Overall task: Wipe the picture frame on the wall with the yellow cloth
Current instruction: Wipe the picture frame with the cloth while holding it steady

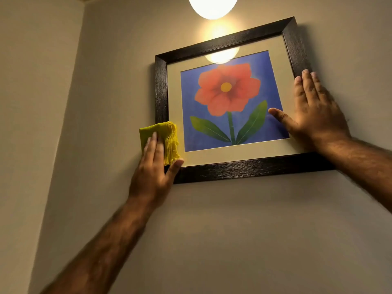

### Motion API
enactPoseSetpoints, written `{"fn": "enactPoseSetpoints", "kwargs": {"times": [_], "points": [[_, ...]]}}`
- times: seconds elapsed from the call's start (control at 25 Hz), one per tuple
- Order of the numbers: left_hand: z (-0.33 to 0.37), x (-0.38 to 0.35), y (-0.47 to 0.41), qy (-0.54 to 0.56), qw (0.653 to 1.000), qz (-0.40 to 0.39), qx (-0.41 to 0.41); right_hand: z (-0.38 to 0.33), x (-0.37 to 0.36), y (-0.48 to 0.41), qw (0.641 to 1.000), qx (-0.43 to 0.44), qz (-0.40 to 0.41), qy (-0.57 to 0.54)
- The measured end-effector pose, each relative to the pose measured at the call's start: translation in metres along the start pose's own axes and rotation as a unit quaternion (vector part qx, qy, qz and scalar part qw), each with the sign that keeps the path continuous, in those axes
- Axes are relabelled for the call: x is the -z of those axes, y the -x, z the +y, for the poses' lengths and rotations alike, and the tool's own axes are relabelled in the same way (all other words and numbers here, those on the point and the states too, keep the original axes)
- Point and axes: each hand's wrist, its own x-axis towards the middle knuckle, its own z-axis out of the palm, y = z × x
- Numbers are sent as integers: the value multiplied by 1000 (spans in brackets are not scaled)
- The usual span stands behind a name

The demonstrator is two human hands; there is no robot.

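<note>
**Wiping at the frame's lower left corner**

The frame [244,169] hangs tilted on the wall and holds a flower print; no other container shows. The left hand [152,172] presses the cloth [162,139] against the frame's 8 o'clock corner, fingers straight, thumb spread. The right hand [316,111] braces the 3 o'clock rail, fingers flat, gripping nothing. The wipe seems under way. The next move likely calls for sliding the cloth along a rail while the brace holds.

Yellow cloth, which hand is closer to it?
Left. The left hand presses flat on the yellow cloth at the picture frame's lower-left corner. The right hand rests on the frame's right side, away from the cloth.
</note>
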Motion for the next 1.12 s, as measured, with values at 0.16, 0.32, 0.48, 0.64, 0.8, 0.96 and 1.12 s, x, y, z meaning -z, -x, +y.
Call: {"fn": "enactPoseSetpoints", "kwargs": {"times": [0.16, 0.32, 0.48, 0.64, 0.8, 0.96, 1.12], "points": [[-11, 43, -46, 49, 995, 83, -5, 1, -1, 1, 1000, 0, -1, -4], [-20, 54, -75, 29, 994, 60, 86, 1, -1, 0, 1000, 4, 2, -14], [-35, 54, -87, 153, 959, -34, 238, 3, -4, 3, 1000, 4, 9, -15], [-37, 55, -83, 311, 909, -55, 272, 4, -4, 9, 1000, -2, 10, -30], [-46, 59, -67, 375, 876, -32, 303, -15, 12, 23, 993, 46, 62, -92], [-67, 80, -47, 390, 864, -32, 317, -140, 32, 58, 928, 185, 56, -319], [-102, 119, -12, 379, 857, -28, 348, -292, 42, 102, 845, 39, -135, -515]]}}
